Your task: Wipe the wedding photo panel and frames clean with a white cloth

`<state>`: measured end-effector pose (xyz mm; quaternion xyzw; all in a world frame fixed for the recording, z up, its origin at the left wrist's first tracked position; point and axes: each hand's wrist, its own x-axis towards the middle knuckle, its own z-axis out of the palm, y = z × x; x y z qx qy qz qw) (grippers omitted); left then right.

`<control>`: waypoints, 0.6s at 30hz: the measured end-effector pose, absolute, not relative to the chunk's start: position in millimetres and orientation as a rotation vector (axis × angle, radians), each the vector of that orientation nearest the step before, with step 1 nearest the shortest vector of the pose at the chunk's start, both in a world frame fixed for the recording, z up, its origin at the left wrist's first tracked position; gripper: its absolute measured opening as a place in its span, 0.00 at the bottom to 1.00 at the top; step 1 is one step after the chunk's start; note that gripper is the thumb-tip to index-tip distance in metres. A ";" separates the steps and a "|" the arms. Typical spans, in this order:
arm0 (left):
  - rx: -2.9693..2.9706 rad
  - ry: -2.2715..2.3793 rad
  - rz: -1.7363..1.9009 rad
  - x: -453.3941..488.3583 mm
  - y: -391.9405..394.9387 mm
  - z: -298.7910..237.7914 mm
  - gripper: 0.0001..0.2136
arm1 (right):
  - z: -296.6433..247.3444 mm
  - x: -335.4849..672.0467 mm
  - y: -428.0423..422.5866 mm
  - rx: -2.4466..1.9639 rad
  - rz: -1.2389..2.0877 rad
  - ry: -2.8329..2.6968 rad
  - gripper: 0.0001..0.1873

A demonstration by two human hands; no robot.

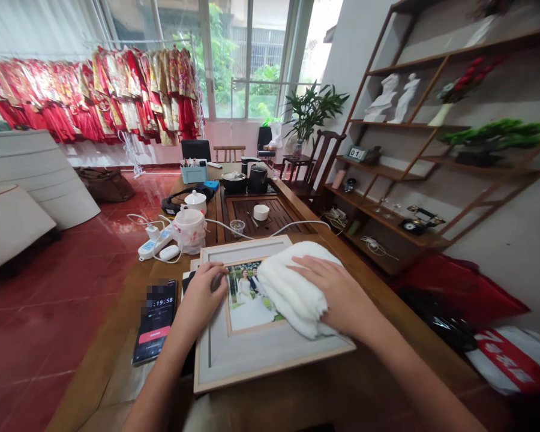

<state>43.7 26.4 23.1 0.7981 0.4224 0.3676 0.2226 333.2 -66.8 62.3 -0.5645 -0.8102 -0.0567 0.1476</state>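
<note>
A picture frame (279, 360) with a pale wooden border and a wide light mat lies on the wooden table (108, 360). Inside it is a photo (247, 300) of a couple in wedding clothes. My left hand (204, 294) rests at the frame's left side, its fingers curled on it; a dark patch shows between thumb and fingers. Under my right hand (319, 282) is a folded white towel (288, 288), pressed on the frame's right part and covering some of the photo. Another frame's edge shows beneath at the back left.
Left of the frame lies a phone (155, 321) with a lit screen. Behind it are a power strip (155, 243), a wrapped cup (189, 231) and a white cable (297, 224). Farther back stand a tea tray (292, 207) and a kettle (257, 179). Shelves (405, 174) line the right wall.
</note>
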 end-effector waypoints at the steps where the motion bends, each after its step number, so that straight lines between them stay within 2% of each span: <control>1: 2.207 1.166 1.012 43.6 26.7 23.0 0.08 | 62.1 333.0 -54.4 -1.620 -0.177 -2.315 0.35; 9: 2.202 1.163 1.024 43.9 27.1 23.0 0.08 | 58.3 335.7 18.9 -1.595 -0.242 -2.247 0.32; 18: 2.161 1.172 1.065 46.5 25.8 21.1 0.09 | 53.1 336.0 -37.9 -1.601 -0.198 -2.262 0.32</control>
